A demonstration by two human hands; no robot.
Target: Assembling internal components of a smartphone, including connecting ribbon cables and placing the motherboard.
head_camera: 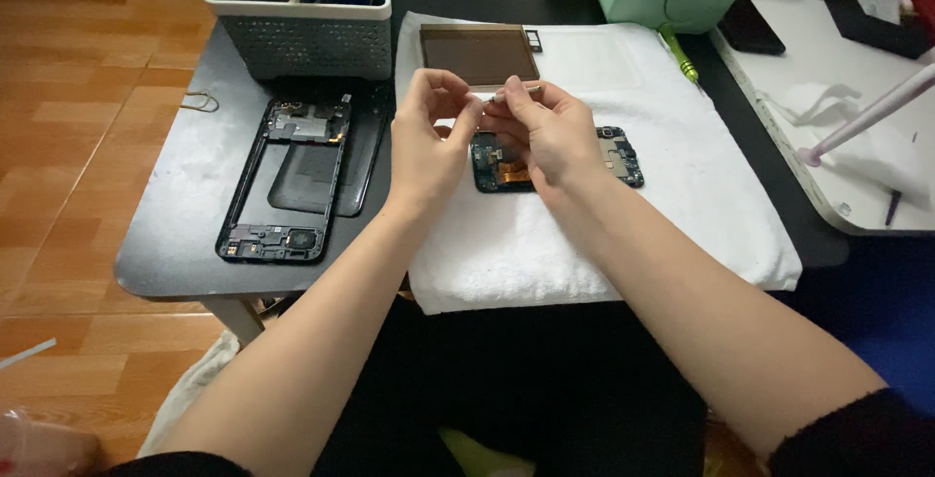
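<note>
Above the white towel (584, 234), my left hand (426, 141) and right hand (545, 131) pinch a small silvery part (514, 93) over the circuit board (616, 154).

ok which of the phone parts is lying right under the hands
The circuit board on the white towel, partly hidden by the right hand. The phone frame lies off the towel, on the black table, left of the left hand.

Small black table (175, 243) sitting on orange-brown wood-plank floor (78, 78); white table (838, 195) standing just right, light glaring evenly.
</note>
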